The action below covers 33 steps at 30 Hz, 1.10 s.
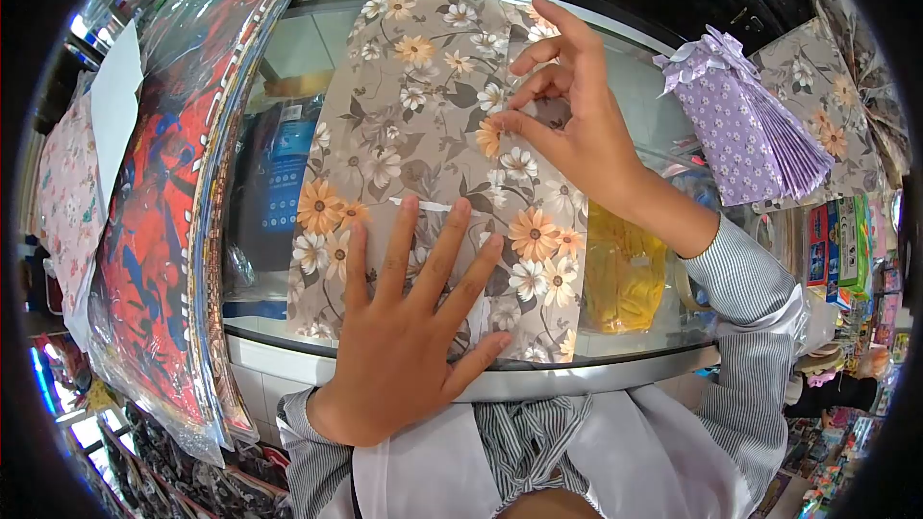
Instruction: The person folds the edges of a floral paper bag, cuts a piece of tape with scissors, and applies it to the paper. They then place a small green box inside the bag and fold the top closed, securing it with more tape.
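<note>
A sheet of floral wrapping paper [385,115], grey-brown with orange and white flowers, lies on the glass counter. A vertical seam or fold line shows near its upper right. My left hand [399,327] rests palm down on the paper's lower part, fingers spread. By its fingertips is a narrow white strip [423,204], perhaps a torn or bare edge. Over the right part of the paper is my right hand [582,120], thumb and forefinger tips close in a pinch, the other fingers curved and raised. Anything between those tips is too small to make out.
Plastic-wrapped printed sheets [163,221] are stacked at the left edge. A pleated purple floral paper bag [735,130] stands at right, before another floral paper piece [817,86]. Beneath the glass lies a yellow package [625,269]. A metal rim [615,380] borders the counter.
</note>
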Each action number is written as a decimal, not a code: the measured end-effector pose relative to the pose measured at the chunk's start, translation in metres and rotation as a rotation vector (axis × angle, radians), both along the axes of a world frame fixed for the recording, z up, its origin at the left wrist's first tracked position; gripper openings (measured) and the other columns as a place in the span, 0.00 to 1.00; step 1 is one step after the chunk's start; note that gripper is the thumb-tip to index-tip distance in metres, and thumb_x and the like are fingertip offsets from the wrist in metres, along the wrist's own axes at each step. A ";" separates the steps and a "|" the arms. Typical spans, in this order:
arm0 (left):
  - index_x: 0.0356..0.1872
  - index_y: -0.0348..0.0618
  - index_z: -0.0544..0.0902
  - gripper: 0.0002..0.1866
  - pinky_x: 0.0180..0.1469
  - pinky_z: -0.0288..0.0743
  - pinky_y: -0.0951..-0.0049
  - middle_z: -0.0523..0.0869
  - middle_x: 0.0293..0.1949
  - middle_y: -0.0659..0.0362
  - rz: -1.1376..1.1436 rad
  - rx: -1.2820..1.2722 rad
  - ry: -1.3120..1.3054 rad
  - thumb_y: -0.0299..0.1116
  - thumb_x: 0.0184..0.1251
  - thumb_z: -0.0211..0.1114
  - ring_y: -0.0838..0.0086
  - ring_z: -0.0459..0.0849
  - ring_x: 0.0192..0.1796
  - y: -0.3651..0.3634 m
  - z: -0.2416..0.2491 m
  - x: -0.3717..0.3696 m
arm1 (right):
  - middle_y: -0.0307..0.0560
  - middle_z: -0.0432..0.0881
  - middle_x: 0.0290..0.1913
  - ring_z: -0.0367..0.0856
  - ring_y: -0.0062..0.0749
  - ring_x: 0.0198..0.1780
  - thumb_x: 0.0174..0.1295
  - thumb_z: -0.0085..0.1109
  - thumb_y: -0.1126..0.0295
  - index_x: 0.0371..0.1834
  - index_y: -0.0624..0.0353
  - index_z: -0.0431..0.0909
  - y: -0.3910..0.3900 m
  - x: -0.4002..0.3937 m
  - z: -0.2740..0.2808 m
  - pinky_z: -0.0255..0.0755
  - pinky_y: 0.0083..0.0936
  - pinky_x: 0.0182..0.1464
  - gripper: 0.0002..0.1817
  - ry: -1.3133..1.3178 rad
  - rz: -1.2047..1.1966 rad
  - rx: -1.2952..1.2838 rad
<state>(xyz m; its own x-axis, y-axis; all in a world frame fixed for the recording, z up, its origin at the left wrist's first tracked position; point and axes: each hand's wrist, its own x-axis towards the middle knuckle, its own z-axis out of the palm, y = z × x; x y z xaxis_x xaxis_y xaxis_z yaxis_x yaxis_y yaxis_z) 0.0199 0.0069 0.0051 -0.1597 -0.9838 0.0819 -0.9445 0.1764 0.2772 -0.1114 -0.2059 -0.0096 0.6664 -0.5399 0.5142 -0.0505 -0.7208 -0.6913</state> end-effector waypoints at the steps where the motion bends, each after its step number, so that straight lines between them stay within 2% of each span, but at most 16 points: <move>1: 0.69 0.48 0.69 0.35 0.73 0.34 0.38 0.58 0.75 0.48 -0.003 -0.002 -0.002 0.57 0.66 0.56 0.42 0.49 0.76 0.000 0.000 0.000 | 0.43 0.71 0.44 0.78 0.26 0.35 0.52 0.67 0.81 0.73 0.48 0.52 0.001 0.001 0.002 0.71 0.24 0.39 0.46 0.004 -0.009 0.015; 5: 0.69 0.48 0.69 0.35 0.73 0.34 0.38 0.58 0.75 0.48 -0.004 -0.007 -0.003 0.57 0.66 0.56 0.42 0.49 0.76 0.000 0.000 0.000 | 0.43 0.71 0.43 0.78 0.26 0.35 0.53 0.66 0.82 0.73 0.48 0.52 0.001 0.002 0.003 0.71 0.23 0.38 0.45 0.032 -0.029 0.022; 14: 0.70 0.49 0.68 0.35 0.73 0.35 0.39 0.58 0.75 0.49 -0.004 -0.009 -0.013 0.57 0.66 0.55 0.43 0.49 0.76 0.001 0.000 0.000 | 0.40 0.73 0.38 0.71 0.22 0.34 0.55 0.64 0.83 0.73 0.48 0.55 -0.009 0.006 0.000 0.71 0.20 0.39 0.43 0.033 -0.049 -0.051; 17: 0.70 0.49 0.68 0.35 0.73 0.35 0.39 0.58 0.75 0.49 -0.002 -0.009 -0.009 0.57 0.66 0.55 0.43 0.48 0.76 0.001 0.000 0.000 | 0.39 0.75 0.36 0.72 0.20 0.34 0.54 0.64 0.82 0.73 0.48 0.55 -0.011 0.007 0.001 0.71 0.19 0.39 0.43 0.026 -0.058 0.020; 23: 0.70 0.49 0.68 0.35 0.73 0.34 0.39 0.58 0.75 0.49 -0.001 -0.017 -0.009 0.56 0.66 0.55 0.43 0.48 0.76 0.001 -0.002 0.001 | 0.39 0.78 0.35 0.74 0.20 0.35 0.55 0.65 0.81 0.74 0.46 0.53 -0.014 0.008 0.002 0.72 0.19 0.41 0.45 0.046 -0.071 0.093; 29: 0.70 0.50 0.68 0.35 0.73 0.34 0.39 0.57 0.75 0.50 -0.003 -0.026 -0.009 0.56 0.66 0.55 0.43 0.48 0.76 0.002 -0.002 0.001 | 0.39 0.83 0.38 0.77 0.22 0.38 0.53 0.70 0.76 0.77 0.47 0.48 -0.021 0.007 0.004 0.74 0.20 0.42 0.50 0.090 -0.101 0.084; 33: 0.70 0.50 0.68 0.35 0.73 0.34 0.39 0.57 0.75 0.50 -0.002 -0.027 -0.008 0.56 0.66 0.55 0.43 0.48 0.76 0.002 -0.002 0.000 | 0.36 0.84 0.40 0.76 0.16 0.41 0.51 0.73 0.75 0.79 0.45 0.45 -0.026 0.005 -0.002 0.71 0.14 0.40 0.55 0.075 -0.111 0.113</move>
